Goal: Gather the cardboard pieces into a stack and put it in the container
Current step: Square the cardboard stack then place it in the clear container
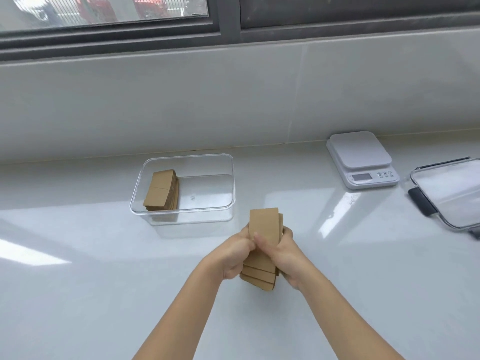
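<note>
On the pale, glossy desk (pixel 104 255), towards the left and back, stands a clear plastic container (pixel 231 183) with no lid on it. Inside it, against its left wall, a stack of brown cardboard pieces (pixel 161 190) leans slightly, its top face turned to the camera; the right part of the container's floor is bare.

Just in front of the container's right front corner, both hands meet around a second bundle of cardboard pieces (pixel 263 224). The left hand (pixel 233 255) closes its grip on the bundle's left edge, thumb folded over the front face and fingers curled behind. The right hand (pixel 283 255) does the same on the right edge, its thumb pressed on the front of the top piece beside the left thumb. The bundle is held lengthwise, away from the person, its far end sticking up past the fingers and its near end fanned out below the palms, where several stepped edges show, so the pieces are not squared up. Whether the lower end touches the desk cannot be told. Both bare forearms reach in from the bottom edge.

Further right, near the tiled wall, sits a white kitchen scale (pixel 361 158) with a small grey display and buttons on its front. At the far right edge lies a clear lid (pixel 452 193) with a dark clasp on its left side, partly cut off by the frame.

Above the wall runs a dark-framed window (pixel 228 19).
</note>
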The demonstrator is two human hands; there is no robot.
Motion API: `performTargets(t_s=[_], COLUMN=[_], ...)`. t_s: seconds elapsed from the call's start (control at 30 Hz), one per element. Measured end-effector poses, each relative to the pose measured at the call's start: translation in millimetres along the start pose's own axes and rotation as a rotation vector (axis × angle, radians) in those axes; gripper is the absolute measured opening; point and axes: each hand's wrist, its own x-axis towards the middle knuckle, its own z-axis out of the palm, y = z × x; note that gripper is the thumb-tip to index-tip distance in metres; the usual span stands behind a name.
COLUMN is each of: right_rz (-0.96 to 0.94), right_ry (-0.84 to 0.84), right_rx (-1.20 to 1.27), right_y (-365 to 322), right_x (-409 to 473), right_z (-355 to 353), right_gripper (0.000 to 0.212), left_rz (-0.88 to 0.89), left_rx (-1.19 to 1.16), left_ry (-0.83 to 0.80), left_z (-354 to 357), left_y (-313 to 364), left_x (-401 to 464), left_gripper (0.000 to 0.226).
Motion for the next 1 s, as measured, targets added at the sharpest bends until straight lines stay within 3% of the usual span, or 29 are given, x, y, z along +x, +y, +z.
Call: performTargets(t_s=[0.17, 0.3, 0.4, 0.47, 0.6, 0.73, 0.83, 0.9, 1.0], right_rz=[-0.097, -0.188, -0.322, -0.454, -0.796, -0.793, -0.758, -0.659, -0.816], right_ry=[-0.133, -0.220, -0.196, -0.154, -0.045, -0.031, 0.015, -0.059, 0.058], right_rx=[-0.108, -0.377, -0.693, -1.032, -1.600, -1.719, -1.737, -1.721, -1.716], right_y=[4.9, 5.7, 3.7, 2.5, 11.8, 42.3, 61.2, 54.8, 41.2], right_x=[-28.4, -46.5, -53.7, -55.5, -48.3, -34.1, -19.9, -19.5, -13.9], right_z=[33.6, 71.2, 94.8, 112.9, 146.8, 161.7, 156.1, 155.3, 157.4], right_gripper=[0.084, 0.079, 0.075, 0.070, 0.053, 0.054, 0.063, 0.054, 0.046], left_rz=[0.119, 0.272, 0.262, 0.319, 0.386, 0.175, 0.228, 0.201, 0.187], left_rx=[0.178, 0.545, 0.539, 0.564, 1.073, 1.238, 1.353, 1.405, 1.495], left_ry=[0.029, 0.226, 0.416, 0.558, 0.650, 0.561, 0.607, 0.625, 0.700], left_z=[-30.9, -67.5, -85.8, -96.8, -100.1, -95.8, -97.9, -96.0, -96.5], left_y=[-20.7, -39.9, -61.1, -73.6, -84.9, -116.2, -135.2, -130.6, -119.8], left_x=[-58.2, -104.3, -127.6, -141.8, -142.3, -106.9, -83.7, -82.3, -80.3], left_gripper=[0.044, 0.057, 0.086, 0.095, 0.093, 0.088, 0.076, 0.061, 0.047])
